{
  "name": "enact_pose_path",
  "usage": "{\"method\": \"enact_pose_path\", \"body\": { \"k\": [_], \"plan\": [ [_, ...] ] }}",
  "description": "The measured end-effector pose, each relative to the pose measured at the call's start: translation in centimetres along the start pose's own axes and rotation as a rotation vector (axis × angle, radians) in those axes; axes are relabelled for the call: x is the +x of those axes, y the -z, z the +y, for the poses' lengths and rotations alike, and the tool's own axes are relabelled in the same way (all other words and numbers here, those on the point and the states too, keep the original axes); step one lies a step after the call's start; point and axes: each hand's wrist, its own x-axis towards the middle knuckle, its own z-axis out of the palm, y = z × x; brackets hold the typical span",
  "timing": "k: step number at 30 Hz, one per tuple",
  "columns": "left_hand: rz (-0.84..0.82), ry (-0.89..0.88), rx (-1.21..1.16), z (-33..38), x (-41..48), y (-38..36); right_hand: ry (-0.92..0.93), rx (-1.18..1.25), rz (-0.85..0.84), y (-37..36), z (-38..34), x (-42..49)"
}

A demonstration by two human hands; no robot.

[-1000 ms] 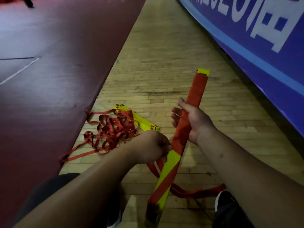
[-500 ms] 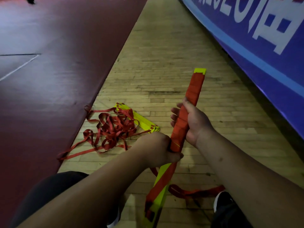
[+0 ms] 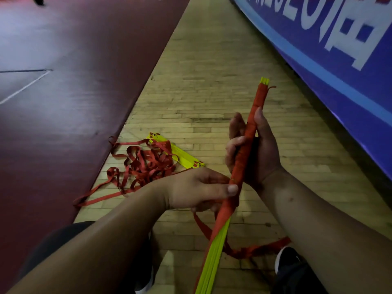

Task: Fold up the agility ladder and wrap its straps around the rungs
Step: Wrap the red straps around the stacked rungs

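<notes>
I hold a stack of yellow ladder rungs [image 3: 214, 257] slanting up from bottom centre to upper right. Red strap [image 3: 257, 102] is wound tightly around its upper half, with yellow tips showing at the top end. My right hand [image 3: 261, 153] grips the wrapped part from the right. Just below it, my left hand [image 3: 199, 189] pinches the strap against the stack with the thumb on top. A loose length of red strap [image 3: 254, 251] trails on the floor under the stack.
A second pile of yellow rungs [image 3: 186, 158] tangled in red straps [image 3: 146, 164] lies on the wooden floor to the left. A dark red mat [image 3: 74, 92] borders the left side. A blue banner [image 3: 339, 60] runs along the right. My black shoe [image 3: 288, 262] is at the lower right.
The stack has turned edge-on to the camera. The red wrapping reaches further down it than a second ago, and my left hand has come up against the stack with the strap.
</notes>
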Motion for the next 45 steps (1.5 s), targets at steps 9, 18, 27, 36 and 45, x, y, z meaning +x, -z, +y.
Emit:
{"method": "enact_pose_path", "body": {
  "k": [9, 18, 27, 36, 45],
  "plan": [
    [0.104, 0.073, 0.282, -0.9, -0.1, 1.1, 0.087, -0.139, 0.178, -0.1, -0.7, 0.5],
    [0.298, 0.224, 0.345, -1.4, 0.5, 1.0, 0.118, -0.310, 0.381, 0.6, -0.2, 1.5],
    [0.340, 0.242, 0.601, -1.3, 0.8, 0.4, 0.170, -0.346, 0.519, 1.4, 0.2, 2.1],
    [0.347, 0.367, 1.275, -2.1, 2.1, -1.6, 0.219, -0.395, 0.576, 1.9, 1.7, 3.1],
    [0.274, 0.303, 0.547, -1.6, 1.0, 0.2, 0.087, -0.154, 0.237, 0.4, 0.7, 1.5]
  ]
}}
